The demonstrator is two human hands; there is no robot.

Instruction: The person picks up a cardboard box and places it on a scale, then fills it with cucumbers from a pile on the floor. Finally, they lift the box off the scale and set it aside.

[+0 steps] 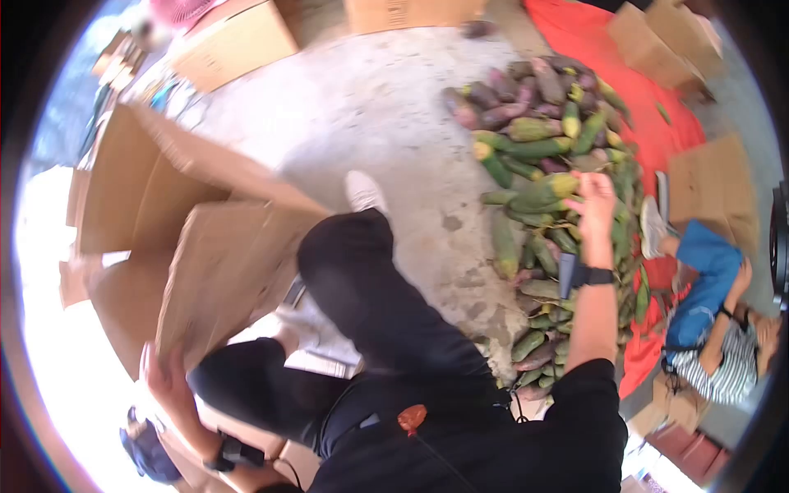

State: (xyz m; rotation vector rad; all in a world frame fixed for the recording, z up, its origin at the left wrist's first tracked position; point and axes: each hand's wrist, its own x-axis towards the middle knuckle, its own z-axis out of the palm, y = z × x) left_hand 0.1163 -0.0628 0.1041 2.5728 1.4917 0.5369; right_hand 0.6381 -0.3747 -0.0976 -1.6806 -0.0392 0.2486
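My right hand [595, 201] reaches over a large pile of long green and purple vegetables [538, 148]. Its thumb and fingers close around the yellow end of a plump green vegetable [542, 193], whose exact kind I cannot make out. At the lower left, my left hand [167, 376] grips the near edge of an open cardboard box [222, 271], slightly blurred. The box stands tilted beside my left knee with its flaps spread. Its bottom is hidden from me.
A red sheet [575, 29] lies under and beyond the pile. To the right sits another person [715, 345] in blue trousers, near a cardboard piece [713, 193]. More boxes stand at the back, including a wide carton [234, 45]. A dark cap-like object [148, 448] is at lower left.
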